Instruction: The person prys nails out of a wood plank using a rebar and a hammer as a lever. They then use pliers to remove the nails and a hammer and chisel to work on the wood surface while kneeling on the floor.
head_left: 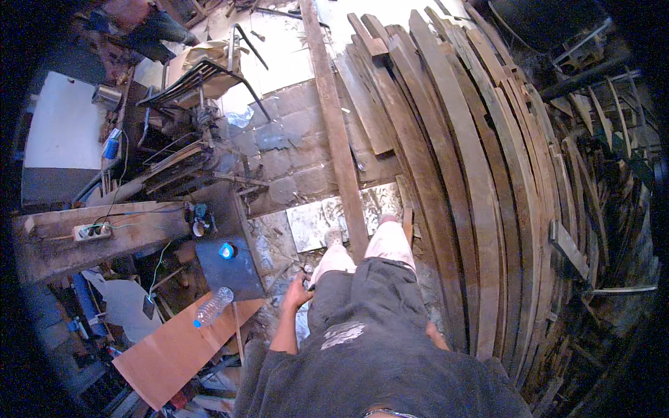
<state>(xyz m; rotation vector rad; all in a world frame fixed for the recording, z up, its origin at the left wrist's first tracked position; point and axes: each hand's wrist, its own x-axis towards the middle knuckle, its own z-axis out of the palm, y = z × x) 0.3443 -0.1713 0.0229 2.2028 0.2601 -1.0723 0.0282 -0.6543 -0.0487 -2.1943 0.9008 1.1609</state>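
My left hand [297,295] hangs beside my left thigh, its fingers curled. A small dark shape shows at the fingertips, too small to name. Of my right arm, only a patch of skin [437,336] shows past the edge of my dark shirt at the right hip; the fingers are hidden. A long wooden plank [333,132] lies on the floor ahead, its near end between my feet. Close on my right, long wooden boards [456,188] are stacked side by side. On my left, a clear plastic bottle with a blue cap [214,307] lies on a reddish-brown board [178,352].
A power strip [93,231] with cables sits on a thick wooden beam [132,244] at left. A blue-and-white round object [226,251] rests on a dark panel [240,272]. Farther off stands a metal-framed chair [198,80]; another person's leg [150,35] shows at far left.
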